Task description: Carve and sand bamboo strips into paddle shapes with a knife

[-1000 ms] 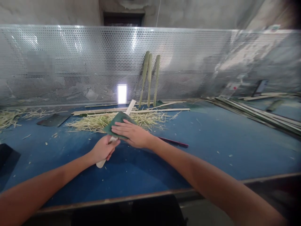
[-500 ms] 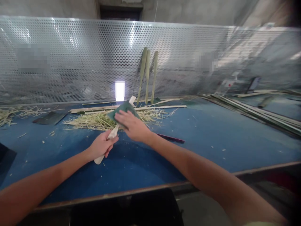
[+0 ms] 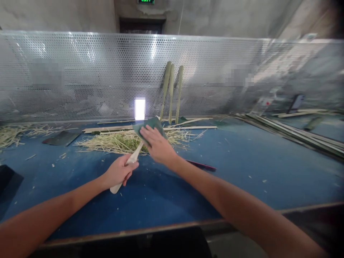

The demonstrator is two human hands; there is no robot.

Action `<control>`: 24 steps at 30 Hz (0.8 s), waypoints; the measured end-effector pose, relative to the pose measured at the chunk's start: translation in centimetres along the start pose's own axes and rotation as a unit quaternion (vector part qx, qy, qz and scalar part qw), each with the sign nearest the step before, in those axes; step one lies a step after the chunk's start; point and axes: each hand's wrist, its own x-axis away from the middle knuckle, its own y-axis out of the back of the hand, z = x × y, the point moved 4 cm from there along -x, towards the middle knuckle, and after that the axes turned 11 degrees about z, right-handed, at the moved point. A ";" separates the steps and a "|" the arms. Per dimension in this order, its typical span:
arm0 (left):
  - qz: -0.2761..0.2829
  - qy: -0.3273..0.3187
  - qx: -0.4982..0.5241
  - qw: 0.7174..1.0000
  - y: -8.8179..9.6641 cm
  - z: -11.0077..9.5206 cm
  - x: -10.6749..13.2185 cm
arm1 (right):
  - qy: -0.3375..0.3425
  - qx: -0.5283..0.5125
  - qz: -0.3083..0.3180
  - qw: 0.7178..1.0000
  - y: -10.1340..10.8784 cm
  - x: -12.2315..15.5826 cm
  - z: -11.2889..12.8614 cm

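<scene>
My left hand (image 3: 120, 170) is closed around a pale, slender wooden piece with a flat rounded end (image 3: 115, 189). The piece slants away from me over the blue table. My right hand (image 3: 157, 145) presses a dark green sheet of sandpaper (image 3: 152, 124) over its far part, fingers laid along the sheet with the thumb side low. Sandpaper covers most of the far end. Behind and below the sheet lies a heap of thin pale shavings (image 3: 113, 141).
Three greenish long-handled pieces (image 3: 171, 89) lean against a perforated metal screen (image 3: 102, 79). Another dark sheet (image 3: 61, 138) lies at left, and a thin dark reddish tool (image 3: 201, 165) right of my hands. Long strips (image 3: 295, 132) are stacked at right. The table's front edge (image 3: 134, 233) runs below.
My right hand and the sandpaper have slid toward the far end of the wooden piece, covering its tip. My left hand keeps its grip. The whole view has tilted slightly upward.
</scene>
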 end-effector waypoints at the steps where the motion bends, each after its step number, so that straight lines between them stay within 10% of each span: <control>1: 0.000 0.000 0.000 1.000 0.0 0.0 0.0 | 0.043 -0.006 0.025 0.999 -0.2 0.0 0.4; 3: -0.001 -0.002 0.001 1.000 0.1 0.1 -0.1 | 0.149 -0.016 0.095 0.984 -0.8 0.1 1.3; 8: 0.000 -0.003 0.001 1.000 0.2 0.1 0.0 | -0.024 -0.042 -0.007 0.999 -0.1 0.1 0.0; 11: -0.004 -0.004 0.003 1.000 0.2 0.1 0.0 | 0.078 -0.065 0.061 0.993 -0.6 0.1 1.2; 16: -0.005 0.002 0.001 1.000 0.3 0.2 -0.1 | -0.057 -0.048 -0.010 0.997 -0.1 0.1 0.6; 20: -0.017 0.002 -0.002 1.000 0.4 0.2 -0.1 | 0.100 -0.044 0.089 0.990 -0.9 0.0 2.0; 24: -0.013 0.005 -0.008 1.000 0.3 0.1 0.0 | -0.016 -0.027 0.027 0.999 -0.8 0.1 1.0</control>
